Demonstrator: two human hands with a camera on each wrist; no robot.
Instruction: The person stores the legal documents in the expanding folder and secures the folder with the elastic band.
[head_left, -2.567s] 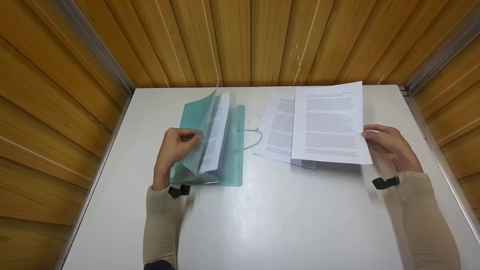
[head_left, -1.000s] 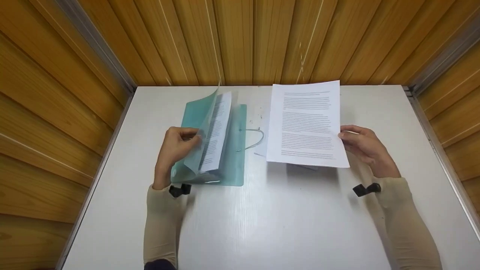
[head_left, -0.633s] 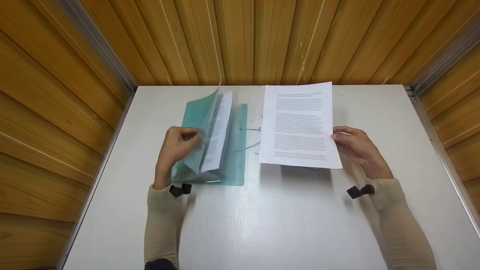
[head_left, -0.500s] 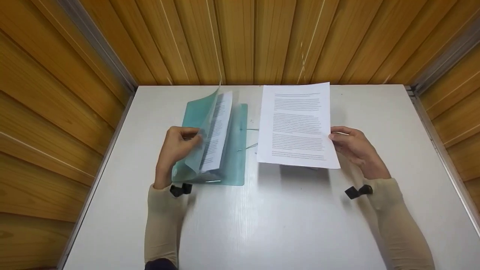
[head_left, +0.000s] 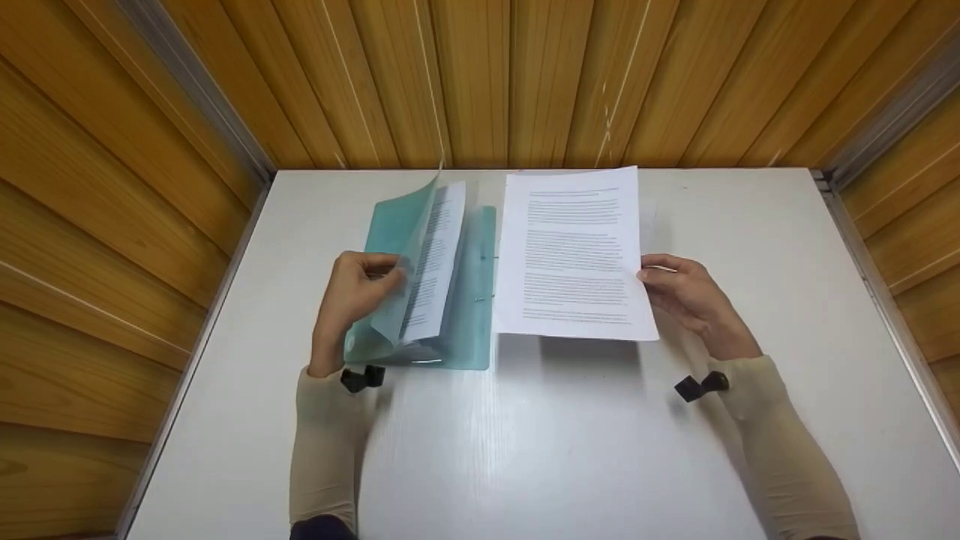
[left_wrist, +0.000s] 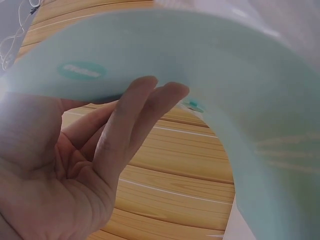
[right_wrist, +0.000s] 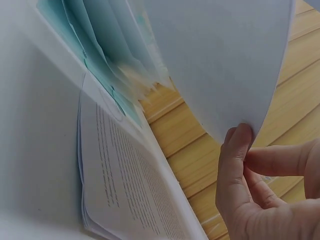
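The fingers of the left hand (head_left: 351,296) pinch the raised, curving cover (head_left: 401,206) of a teal plastic folder (head_left: 474,330), which lies open on the white tabletop (head_left: 555,457) with printed pages (head_left: 437,270) tilted upward inside. The right hand (head_left: 694,306) pinches a printed sheet (head_left: 574,262) by its right edge between thumb and fingers, holding it above the tabletop just beside the folder's right edge. Beneath that sheet, the right wrist view shows other printed sheets (right_wrist: 127,180) lying stacked near the folder.

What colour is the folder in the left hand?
The folder is blue-green, clearest in the head view.
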